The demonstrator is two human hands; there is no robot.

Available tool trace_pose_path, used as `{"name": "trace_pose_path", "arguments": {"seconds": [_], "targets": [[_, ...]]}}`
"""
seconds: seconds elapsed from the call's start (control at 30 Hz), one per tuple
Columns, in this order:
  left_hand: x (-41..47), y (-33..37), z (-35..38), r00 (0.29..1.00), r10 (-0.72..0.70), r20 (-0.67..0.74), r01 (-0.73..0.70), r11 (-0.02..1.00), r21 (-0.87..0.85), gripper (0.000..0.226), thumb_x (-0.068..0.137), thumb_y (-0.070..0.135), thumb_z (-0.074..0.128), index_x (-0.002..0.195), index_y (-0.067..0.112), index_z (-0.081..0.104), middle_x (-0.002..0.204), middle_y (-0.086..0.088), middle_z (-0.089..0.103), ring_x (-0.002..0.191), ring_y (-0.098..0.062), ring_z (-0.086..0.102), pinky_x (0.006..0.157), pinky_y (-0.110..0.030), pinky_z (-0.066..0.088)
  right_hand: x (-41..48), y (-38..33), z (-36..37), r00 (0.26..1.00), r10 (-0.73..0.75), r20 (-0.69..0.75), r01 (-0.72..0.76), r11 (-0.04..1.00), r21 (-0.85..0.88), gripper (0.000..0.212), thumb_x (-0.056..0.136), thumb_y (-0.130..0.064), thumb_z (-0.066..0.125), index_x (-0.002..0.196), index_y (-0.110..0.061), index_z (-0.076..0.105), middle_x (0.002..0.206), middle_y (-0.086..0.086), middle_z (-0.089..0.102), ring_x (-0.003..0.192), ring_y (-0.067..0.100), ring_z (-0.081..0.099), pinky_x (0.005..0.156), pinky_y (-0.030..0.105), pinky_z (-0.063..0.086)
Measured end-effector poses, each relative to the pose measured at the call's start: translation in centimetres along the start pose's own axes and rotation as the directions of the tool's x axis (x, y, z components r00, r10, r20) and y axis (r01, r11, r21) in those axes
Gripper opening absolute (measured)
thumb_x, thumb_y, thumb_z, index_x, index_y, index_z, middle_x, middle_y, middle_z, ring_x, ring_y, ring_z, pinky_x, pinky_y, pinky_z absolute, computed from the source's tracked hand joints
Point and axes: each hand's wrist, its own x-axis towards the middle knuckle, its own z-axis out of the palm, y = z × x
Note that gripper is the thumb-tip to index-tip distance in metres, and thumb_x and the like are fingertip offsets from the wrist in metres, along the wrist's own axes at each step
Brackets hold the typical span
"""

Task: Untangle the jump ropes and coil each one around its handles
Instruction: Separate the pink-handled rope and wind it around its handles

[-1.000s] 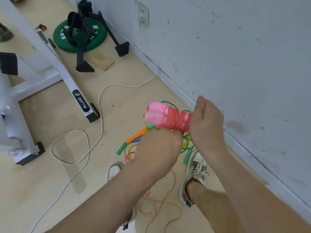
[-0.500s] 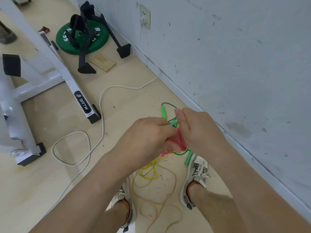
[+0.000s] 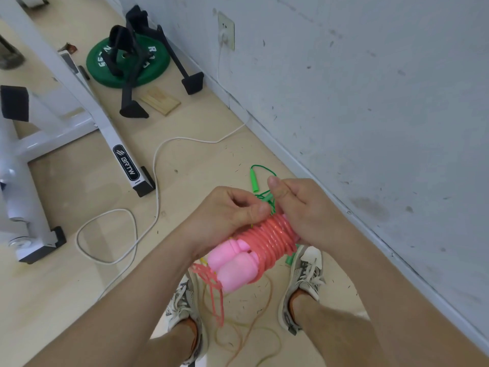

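A pink jump rope is coiled in tight turns around its two pale pink handles, which point toward me. My left hand grips the upper left of the bundle, fingers pinched near the coil's top. Around the far end of the coil my right hand is closed, thumb up. A loose pink rope end dangles below the handles. On the floor lie a green rope with its handle behind my hands, and orange and yellow ropes between my feet.
A white wall runs along the right. A white power cable loops over the wooden floor. A white exercise machine frame stands at left, a green weight plate with black stands behind it. My two shoes are below.
The coiled bundle has turned, so its pink handles now point down toward me instead of up and left. Both hands have kept hold of it and shifted their grip.
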Motion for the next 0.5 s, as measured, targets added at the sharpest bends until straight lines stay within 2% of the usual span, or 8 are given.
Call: {"name": "trace_pose_path", "arguments": {"seconds": [0.1,0.2,0.27,0.37,0.43,0.5], "targets": [[0.6,-0.6,-0.2,0.998,-0.014,0.057,0.018,0.997,-0.068,0.048,0.049,0.060,0.082,0.064,0.016,0.072,0.058,0.003,0.062,0.051,-0.006,0.055,0.051,-0.017,0.045,-0.1,-0.4,0.2,0.996,0.089,-0.013,-0.086,0.985,0.152,0.051,0.101,-0.040,0.042,0.060,-0.010,0.045,0.037,-0.001,0.038,0.028,0.015,0.038,0.031,0.017,0.029],[1.0,-0.7,0.1,1.000,-0.022,0.020,0.023,0.999,-0.048,0.056,0.043,0.071,0.079,0.061,0.018,0.071,0.054,0.006,0.061,0.048,-0.004,0.054,0.050,-0.015,0.044,-0.2,-0.3,0.4,0.992,0.121,-0.039,-0.110,0.971,0.213,0.053,0.101,-0.042,0.042,0.059,-0.011,0.045,0.037,0.001,0.038,0.026,0.017,0.037,0.031,0.016,0.028],[1.0,-0.6,0.3,0.998,-0.009,-0.054,0.007,0.999,-0.033,0.059,0.049,0.069,0.079,0.061,0.013,0.066,0.053,0.005,0.057,0.046,-0.004,0.050,0.048,-0.015,0.042,-0.1,-0.1,0.6,0.988,0.151,-0.044,-0.136,0.961,0.242,0.053,0.101,-0.041,0.042,0.058,-0.012,0.044,0.036,0.000,0.038,0.026,0.017,0.037,0.032,0.016,0.028],[1.0,-0.6,0.9,0.980,0.032,-0.194,-0.039,0.999,-0.028,0.062,0.073,0.052,0.070,0.064,-0.008,0.054,0.052,-0.002,0.044,0.044,-0.007,0.039,0.045,-0.017,0.033,0.0,0.1,0.9,0.983,0.179,-0.024,-0.167,0.950,0.265,0.053,0.102,-0.041,0.043,0.056,-0.015,0.043,0.035,-0.002,0.037,0.027,0.016,0.037,0.032,0.016,0.027],[0.9,-0.5,1.5,0.960,0.038,-0.278,-0.053,0.998,-0.046,0.067,0.068,0.049,0.065,0.067,-0.016,0.053,0.053,-0.002,0.039,0.043,-0.010,0.033,0.044,-0.020,0.029,0.1,0.1,1.3,0.980,0.197,0.001,-0.190,0.943,0.272,0.051,0.102,-0.039,0.043,0.056,-0.017,0.044,0.038,-0.002,0.038,0.028,0.014,0.037,0.033,0.016,0.027],[0.6,-0.2,2.1,0.956,-0.001,-0.293,-0.027,0.995,-0.092,0.068,0.064,0.051,0.067,0.067,-0.017,0.057,0.048,-0.002,0.041,0.039,-0.010,0.035,0.043,-0.020,0.030,0.1,0.3,1.7,0.974,0.225,0.007,-0.214,0.917,0.336,0.054,0.102,-0.036,0.044,0.051,-0.020,0.045,0.042,-0.001,0.037,0.032,0.015,0.035,0.037,0.021,0.029]]}}
